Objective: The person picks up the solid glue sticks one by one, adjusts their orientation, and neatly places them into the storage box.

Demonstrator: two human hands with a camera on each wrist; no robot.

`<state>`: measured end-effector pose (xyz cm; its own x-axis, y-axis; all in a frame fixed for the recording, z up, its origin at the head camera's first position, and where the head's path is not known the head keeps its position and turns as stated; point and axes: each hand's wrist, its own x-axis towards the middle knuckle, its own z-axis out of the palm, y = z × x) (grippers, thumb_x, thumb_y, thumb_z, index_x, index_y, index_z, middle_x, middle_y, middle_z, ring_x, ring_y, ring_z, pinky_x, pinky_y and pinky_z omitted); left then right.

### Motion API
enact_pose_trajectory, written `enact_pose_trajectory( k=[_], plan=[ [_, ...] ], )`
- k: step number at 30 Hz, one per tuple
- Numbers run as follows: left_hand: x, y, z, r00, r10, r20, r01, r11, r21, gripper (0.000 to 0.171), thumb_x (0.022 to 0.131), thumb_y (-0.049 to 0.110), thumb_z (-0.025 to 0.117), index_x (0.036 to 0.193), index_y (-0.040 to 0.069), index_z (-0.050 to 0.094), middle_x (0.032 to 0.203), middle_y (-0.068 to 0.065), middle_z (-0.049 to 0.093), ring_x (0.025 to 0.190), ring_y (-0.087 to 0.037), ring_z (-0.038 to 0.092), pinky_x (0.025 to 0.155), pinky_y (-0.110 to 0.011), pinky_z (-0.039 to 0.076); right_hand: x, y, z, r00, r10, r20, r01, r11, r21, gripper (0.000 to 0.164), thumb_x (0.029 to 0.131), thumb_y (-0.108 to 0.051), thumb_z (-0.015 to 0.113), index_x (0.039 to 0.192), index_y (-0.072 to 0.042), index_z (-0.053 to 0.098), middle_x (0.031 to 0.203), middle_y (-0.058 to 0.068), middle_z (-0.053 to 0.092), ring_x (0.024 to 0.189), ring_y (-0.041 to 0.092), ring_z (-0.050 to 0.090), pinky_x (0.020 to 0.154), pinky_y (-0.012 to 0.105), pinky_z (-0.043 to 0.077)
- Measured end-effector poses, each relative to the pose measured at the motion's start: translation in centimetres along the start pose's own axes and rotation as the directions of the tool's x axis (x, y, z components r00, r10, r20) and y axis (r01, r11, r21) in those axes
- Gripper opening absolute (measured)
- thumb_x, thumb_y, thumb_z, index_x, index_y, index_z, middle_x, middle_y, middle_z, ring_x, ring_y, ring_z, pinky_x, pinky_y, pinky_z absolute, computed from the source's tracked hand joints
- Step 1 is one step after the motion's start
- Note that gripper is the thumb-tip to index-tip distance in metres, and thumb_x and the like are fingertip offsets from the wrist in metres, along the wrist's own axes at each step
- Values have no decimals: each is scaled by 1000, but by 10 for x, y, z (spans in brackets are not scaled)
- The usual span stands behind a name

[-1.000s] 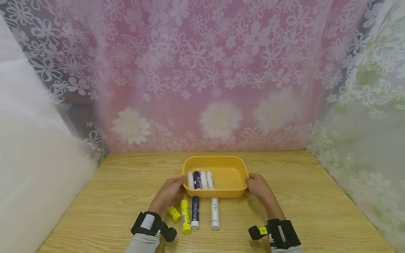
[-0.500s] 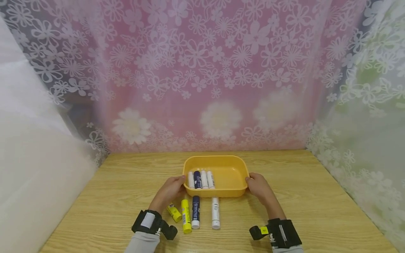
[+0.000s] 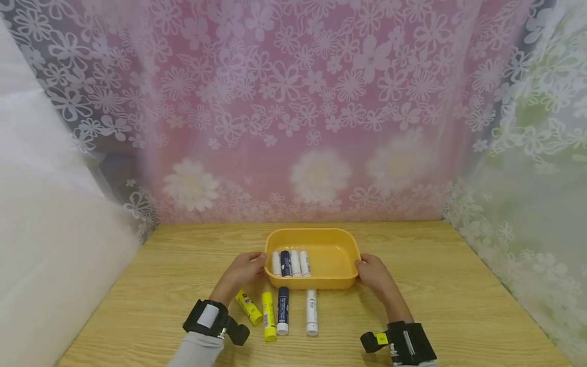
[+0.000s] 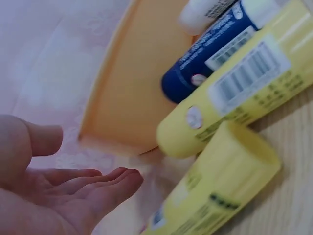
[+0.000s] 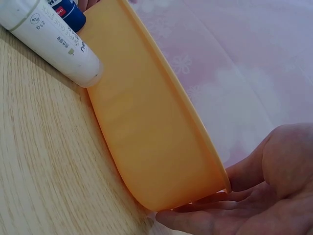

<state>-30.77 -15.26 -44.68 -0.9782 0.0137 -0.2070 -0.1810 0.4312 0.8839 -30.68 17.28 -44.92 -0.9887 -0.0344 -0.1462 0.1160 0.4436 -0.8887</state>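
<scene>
Gripping the yellow-orange tray at its near end is the right hand, thumb up at the rim and fingers underneath. The left hand is at the opposite end, and the wrist view has its fingers loosely straight with a visible gap to the tray, so it's not holding anything. So the tray sits right between the two hands.

Inside it, over toward the left hand, four sticks are lined up side by side: three white sticks and one navy stick second from that hand. The part by the right hand is bare tray.

Four more lie in front, on the wearer's side of the hands. Closest to the left hand is a slanted yellow stick, then a straighter yellow stick, then a navy-and-white stick just beside it. Farther toward the right hand, a bit apart, is a white glue stick. Everything's on a wood-grain table under both hands.
</scene>
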Motion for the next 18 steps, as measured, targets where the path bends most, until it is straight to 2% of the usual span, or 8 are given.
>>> enact_pose_trajectory(
  k=[2,4,6,8,11,12,15,18],
  plan=[
    [-1,2,-5,999,4,-48,-3,1000,5,54,108,36,47,146,-3,50,134,-23,63,122,-38,63,104,-50,52,0,0,0,1000,-1,0,1,1000,1,45,107,-10,36,142,16,43,135,33,56,119,39,61,98,51,55],
    [-4,5,-10,995,36,-93,-34,999,26,51,108,34,48,144,-2,53,132,-24,63,118,-37,66,99,-47,56,0,0,0,1000,-1,-4,1,1000,1,44,107,-10,36,142,16,44,134,32,56,117,38,62,98,51,55],
    [-8,7,-14,984,109,-143,-93,990,110,47,107,32,51,141,0,57,129,-24,65,114,-38,67,93,-48,58,0,1,0,1000,-1,-10,1,1000,-7,44,106,-10,37,141,16,45,132,32,58,115,37,62,97,50,55],
    [-13,10,-16,962,199,-188,-157,964,216,40,105,29,56,134,2,63,123,-23,69,106,-37,70,85,-47,60,-1,1,0,1000,-3,-15,2,1000,-18,43,106,-10,37,140,16,46,130,31,59,113,35,62,95,49,56],
    [-22,16,-17,929,288,-232,-188,908,373,28,101,26,63,114,2,71,99,-15,74,83,-27,70,66,-38,58,0,2,0,1000,-3,-20,2,999,-38,43,106,-10,37,139,16,48,127,29,60,109,33,62,90,45,56],
    [-26,18,-17,925,300,-232,-187,894,408,24,100,24,64,106,2,72,88,-12,72,73,-23,67,59,-34,55,-1,2,0,1000,-3,-19,2,999,-41,43,106,-10,37,139,15,47,126,29,60,108,32,62,89,44,56],
    [-35,21,-16,936,286,-206,-155,859,487,20,99,19,66,87,3,68,68,-5,59,56,-16,52,49,-26,40,0,1,0,1000,-2,-24,1,999,-51,43,106,-10,37,139,15,48,126,29,60,108,32,61,87,41,56],
    [-43,22,-15,959,237,-154,-118,831,543,23,98,17,66,80,4,63,64,-3,53,54,-15,48,48,-24,36,0,-1,0,1000,-6,-28,4,998,-61,43,106,-10,37,139,15,48,127,28,61,108,32,62,87,39,56]
  ],
)
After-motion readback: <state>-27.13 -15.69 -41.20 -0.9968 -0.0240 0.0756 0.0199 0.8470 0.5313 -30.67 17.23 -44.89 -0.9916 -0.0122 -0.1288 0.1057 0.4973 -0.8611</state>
